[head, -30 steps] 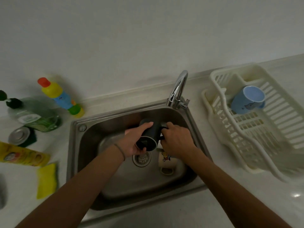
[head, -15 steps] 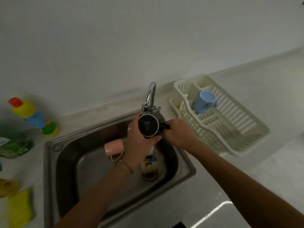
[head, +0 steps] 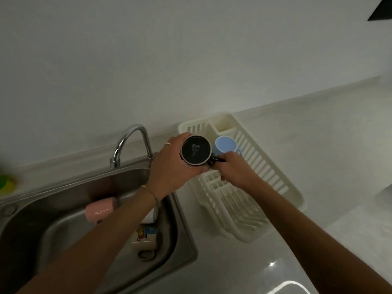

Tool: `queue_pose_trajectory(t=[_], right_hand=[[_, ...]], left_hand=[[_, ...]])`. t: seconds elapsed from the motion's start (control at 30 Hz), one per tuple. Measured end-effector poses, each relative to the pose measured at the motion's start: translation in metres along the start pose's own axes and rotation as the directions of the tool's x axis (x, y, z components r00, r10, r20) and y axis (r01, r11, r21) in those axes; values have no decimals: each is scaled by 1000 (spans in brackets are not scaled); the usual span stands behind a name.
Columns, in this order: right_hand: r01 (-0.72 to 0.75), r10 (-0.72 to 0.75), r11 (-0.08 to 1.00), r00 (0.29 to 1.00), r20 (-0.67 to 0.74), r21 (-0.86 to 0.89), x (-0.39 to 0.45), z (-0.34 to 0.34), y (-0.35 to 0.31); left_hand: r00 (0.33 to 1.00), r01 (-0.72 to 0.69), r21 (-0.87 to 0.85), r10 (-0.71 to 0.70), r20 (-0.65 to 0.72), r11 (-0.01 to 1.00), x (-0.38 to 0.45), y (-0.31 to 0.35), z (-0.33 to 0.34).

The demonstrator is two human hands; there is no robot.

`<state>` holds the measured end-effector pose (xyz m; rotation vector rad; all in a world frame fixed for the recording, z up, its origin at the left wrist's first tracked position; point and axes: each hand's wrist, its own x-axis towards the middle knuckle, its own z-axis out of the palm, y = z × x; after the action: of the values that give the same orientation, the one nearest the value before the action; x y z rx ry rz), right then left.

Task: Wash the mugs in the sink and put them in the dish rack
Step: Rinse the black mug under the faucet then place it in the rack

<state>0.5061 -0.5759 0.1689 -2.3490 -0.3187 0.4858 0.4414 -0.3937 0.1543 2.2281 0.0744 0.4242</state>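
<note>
A black mug (head: 196,150) is held upside down, base towards me, over the left end of the cream dish rack (head: 282,187). My left hand (head: 169,166) grips its body, and my right hand (head: 233,169) pinches its handle. A light blue mug (head: 225,146) lies in the rack just behind the black one. In the steel sink (head: 63,187) a pink mug (head: 100,211) lies on its side, and a cream mug with a cartoon print (head: 145,236) lies near the right wall, partly hidden by my left forearm.
The chrome tap (head: 129,143) arches over the sink's back edge. A green and yellow bottle (head: 6,183) shows at the far left edge. Pale countertop (head: 318,145) runs to the right of the rack, against a plain wall.
Both hands have carried the black mug up out of the sink and rightwards to the dish rack. My view has swung right with it.
</note>
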Motion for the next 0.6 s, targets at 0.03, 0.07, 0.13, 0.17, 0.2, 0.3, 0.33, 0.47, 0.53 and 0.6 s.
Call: queue_pose_trajectory(t=[0.03,0.07,0.13,0.17,0.2,0.3,0.33,0.47,0.53,0.6], right_hand=[[-9,9,1000,1000,13,7,5,-8,9],[-13,13,1000,999,31,24,9,-16,17],[-14,11,999,998,54,45,17,-27,35],[-19,17,999,998,58,39,21,-32,44],[-36,35,999,998,58,31,25,-35,54],[-77,76,997,996,46,14,35,-37,82],[-66,68,995,997,25,-78,37,-36,89],[-31,-13,894,995,-96,-448,41,-29,109],[-35,-4,866,997,-77,-500,46,-24,114],[-44,19,851,998,-52,-523,50,-20,120]], left_hand=[[1000,1,32,-1,0,999,6,6,10],[1000,3,56,-3,0,998,11,12,20],[999,29,89,-31,15,996,20,20,39],[998,53,99,-56,27,994,23,22,49],[996,80,110,-85,40,991,26,23,59],[984,155,147,-166,63,977,31,24,89],[980,173,161,-186,64,972,32,24,98],[957,258,190,-277,84,947,29,15,135],[944,299,188,-319,87,935,26,12,149],[936,324,184,-342,78,928,24,11,161]])
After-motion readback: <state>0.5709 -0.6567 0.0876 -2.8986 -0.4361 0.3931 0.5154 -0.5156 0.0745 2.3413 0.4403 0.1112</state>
